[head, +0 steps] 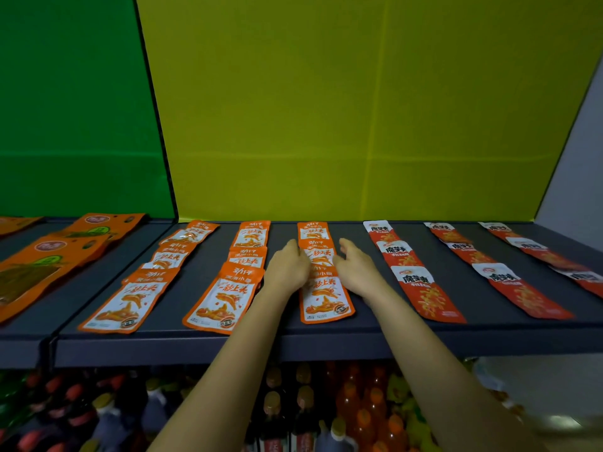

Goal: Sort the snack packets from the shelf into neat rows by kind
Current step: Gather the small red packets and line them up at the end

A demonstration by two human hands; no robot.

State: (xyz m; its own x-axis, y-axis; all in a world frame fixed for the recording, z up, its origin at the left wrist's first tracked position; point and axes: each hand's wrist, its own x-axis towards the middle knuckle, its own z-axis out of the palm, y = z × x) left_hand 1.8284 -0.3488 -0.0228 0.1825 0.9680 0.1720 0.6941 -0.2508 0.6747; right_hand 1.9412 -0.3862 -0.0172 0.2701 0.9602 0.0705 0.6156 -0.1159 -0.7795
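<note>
1. Lying at the nine o'clock end of the shelf [326, 344], the large orange packets [49, 256] overlap in a loose pile. They look flat and floppy.
2. Next toward three o'clock, the first orange row [120, 305] runs askew, its packets fanned and overlapping. The second orange row [225, 298] is straighter, though its front packet tilts.
3. The left hand [287, 269] rests against the nine o'clock edge of the third orange row [323, 298], fingers relaxed on the packets. It does not seem to pinch any of them.
4. That third row lies at the middle of the shelf and runs from the front lip toward twelve o'clock, with the packets shingled one over the next.
5. The right hand [355, 272] lies open against the row's three o'clock edge, fingers fairly straight, so both hands flank the row.
6. These packets are probably light, thin and glossy, so they should slide easily on the shelf and over each other. Pressing flat on both long edges suits squaring them up. To lift one, pinching a sealed end seems safest, since the soft middle would buckle.
7. Farther toward three o'clock, three red rows [424, 288] lie well apart, already sorted by kind.
8. Bottles [359, 412] stand below the shelf, at six o'clock.
</note>
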